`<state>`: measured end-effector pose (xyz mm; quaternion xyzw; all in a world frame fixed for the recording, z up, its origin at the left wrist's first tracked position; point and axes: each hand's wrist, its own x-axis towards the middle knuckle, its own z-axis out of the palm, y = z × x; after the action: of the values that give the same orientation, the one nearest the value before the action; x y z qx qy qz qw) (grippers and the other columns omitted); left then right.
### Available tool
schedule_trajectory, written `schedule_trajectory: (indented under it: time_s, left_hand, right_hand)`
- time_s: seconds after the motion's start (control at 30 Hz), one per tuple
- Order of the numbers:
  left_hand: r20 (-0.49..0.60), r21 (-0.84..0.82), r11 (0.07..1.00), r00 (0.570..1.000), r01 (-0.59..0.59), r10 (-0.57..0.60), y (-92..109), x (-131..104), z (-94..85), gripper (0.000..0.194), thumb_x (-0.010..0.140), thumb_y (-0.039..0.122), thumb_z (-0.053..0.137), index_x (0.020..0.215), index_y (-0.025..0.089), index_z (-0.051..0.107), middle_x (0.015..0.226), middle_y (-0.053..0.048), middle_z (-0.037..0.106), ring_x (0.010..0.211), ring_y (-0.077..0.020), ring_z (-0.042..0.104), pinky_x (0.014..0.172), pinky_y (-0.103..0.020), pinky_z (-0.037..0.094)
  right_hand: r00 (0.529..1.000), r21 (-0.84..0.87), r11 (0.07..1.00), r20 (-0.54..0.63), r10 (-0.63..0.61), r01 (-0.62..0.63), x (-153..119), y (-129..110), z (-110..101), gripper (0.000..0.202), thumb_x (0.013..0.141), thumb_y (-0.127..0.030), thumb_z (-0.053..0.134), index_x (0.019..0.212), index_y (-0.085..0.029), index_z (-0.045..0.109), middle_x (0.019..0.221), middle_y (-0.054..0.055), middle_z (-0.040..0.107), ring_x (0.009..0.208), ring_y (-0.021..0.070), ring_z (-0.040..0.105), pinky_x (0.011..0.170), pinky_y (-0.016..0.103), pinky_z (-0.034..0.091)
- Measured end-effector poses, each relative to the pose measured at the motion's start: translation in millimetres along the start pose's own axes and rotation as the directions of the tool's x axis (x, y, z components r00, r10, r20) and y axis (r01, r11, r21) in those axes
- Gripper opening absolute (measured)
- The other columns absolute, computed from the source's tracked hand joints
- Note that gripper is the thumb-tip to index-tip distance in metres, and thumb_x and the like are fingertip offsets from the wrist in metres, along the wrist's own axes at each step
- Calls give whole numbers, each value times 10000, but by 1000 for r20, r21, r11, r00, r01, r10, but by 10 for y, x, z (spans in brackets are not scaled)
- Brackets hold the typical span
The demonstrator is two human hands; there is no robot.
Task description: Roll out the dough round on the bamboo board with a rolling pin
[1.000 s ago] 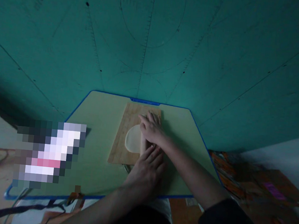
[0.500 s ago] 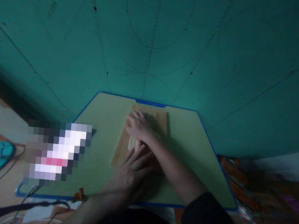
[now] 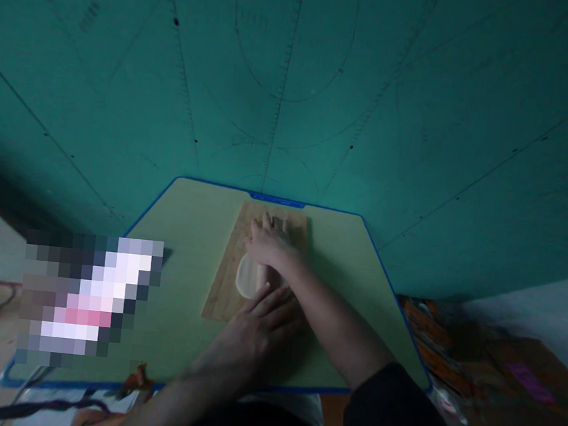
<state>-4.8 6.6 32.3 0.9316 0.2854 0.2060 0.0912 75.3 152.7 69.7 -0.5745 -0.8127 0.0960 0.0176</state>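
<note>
Dough [image 3: 246, 278] lay as a pale, flattened round on a wooden board [image 3: 219, 295], which sat on the table [image 3: 171, 282] in front of the person. Its left part showed plainly; the rest went under the hands and a pale pin [image 3: 262, 275], so its full outline could not be made out.

The pin's long axis ran from the near side of the board toward the far side, roughly along the board's length, with the bare dough just to its left. Only a short stretch of the pin was visible between the two hands, and both its ends were covered.

The right hand [image 3: 271, 244] lay over the far part, its fingers stretched out and spread toward the board's far edge, the dough's visible part to the left and nearer the person. The left hand [image 3: 270, 313] was the nearer of the two to the body, laid over the near part, its fingers pointing away, with the dough ahead and slightly left. Whether those left fingers had closed round the pin could not be told, since their undersides were hidden.

The right forearm came in from the right out of a dark sleeve [image 3: 389, 417]; the left forearm reached up from below, bare.
</note>
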Motion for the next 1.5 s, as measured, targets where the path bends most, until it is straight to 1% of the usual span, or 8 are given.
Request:
schedule_trajectory:
  time_s: [0.23, 0.47, 0.7, 1.0, 1.1, 1.23, 1.37, 1.5]
  left_hand:
    - [-47, -17, 992, 991, 124, -125, -57, -320, -107, 569, 920, 98, 517, 1466, 260, 508, 1538, -73, 493, 1548, -296, 201, 1201, -578, 342]
    - [-89, -51, 997, 994, 62, -67, 41, 24, 143, 279, 993, 261, 550, 1243, 285, 673, 1293, -21, 691, 1427, -265, 432, 1259, -631, 88]
    - [-138, 33, 996, 988, 77, -72, 215, 359, 314, 356, 991, 319, 557, 1288, 145, 648, 1223, -106, 717, 1235, -262, 609, 1154, -466, 405]
    - [-344, -42, 996, 934, 84, -94, -109, -261, 292, 367, 1011, 183, 443, 1316, 231, 641, 1381, -103, 623, 1517, -275, 286, 1176, -529, 396]
    - [-309, -90, 990, 941, 112, -135, -125, -315, 236, 368, 997, 155, 457, 1293, 239, 658, 1345, -100, 641, 1522, -268, 277, 1183, -519, 393]
    - [-218, -83, 990, 967, 117, -133, 21, -125, 214, 306, 984, 146, 511, 1220, 239, 683, 1254, -56, 706, 1493, -257, 345, 1227, -566, 295]
    - [-163, -150, 973, 967, 174, -198, 221, 128, 291, 236, 997, 156, 521, 1126, 242, 699, 1163, -21, 750, 1285, -200, 588, 1271, -587, 69]
    - [-149, -173, 960, 958, 220, -246, 275, 212, 333, 189, 994, 163, 537, 1055, 229, 703, 1143, -30, 756, 1226, -196, 626, 1257, -609, -16]
  right_hand:
    - [988, 11, 999, -147, -48, 50, 113, -420, 134, 487, 978, -407, 460, 1291, -75, 630, 1466, 255, 532, 1428, 389, 394, 1184, 664, 206]
    - [991, 74, 996, -126, -42, 52, 14, 114, 95, 470, 994, -329, 427, 1415, -171, 563, 1603, 164, 393, 1454, 355, 367, 1189, 573, 252]
    - [994, 83, 996, -108, 23, -14, -132, 545, 41, 508, 965, -255, 433, 1465, -193, 496, 1496, 125, 518, 1406, 267, 420, 1176, 465, 290]
    - [978, 64, 997, -205, -35, 49, 11, -121, 100, 326, 953, -323, 501, 1156, -150, 689, 1443, 187, 551, 1433, 332, 379, 1176, 530, 269]
    - [980, 87, 994, -191, -48, 65, 27, -136, 117, 331, 956, -322, 493, 1147, -148, 702, 1407, 181, 589, 1449, 345, 360, 1183, 542, 258]
    - [988, 99, 993, -144, -52, 66, -33, 121, 101, 396, 958, -307, 473, 1281, -180, 663, 1563, 123, 463, 1486, 321, 316, 1218, 519, 206]
    - [995, 96, 994, -97, -34, 43, -126, 470, 106, 566, 980, -260, 383, 1534, -146, 414, 1656, 129, 309, 1524, 293, 262, 1237, 531, 147]
    - [994, 98, 995, -104, -13, 23, -156, 628, 124, 607, 987, -254, 355, 1582, -142, 310, 1643, 141, 333, 1520, 268, 277, 1232, 505, 169]
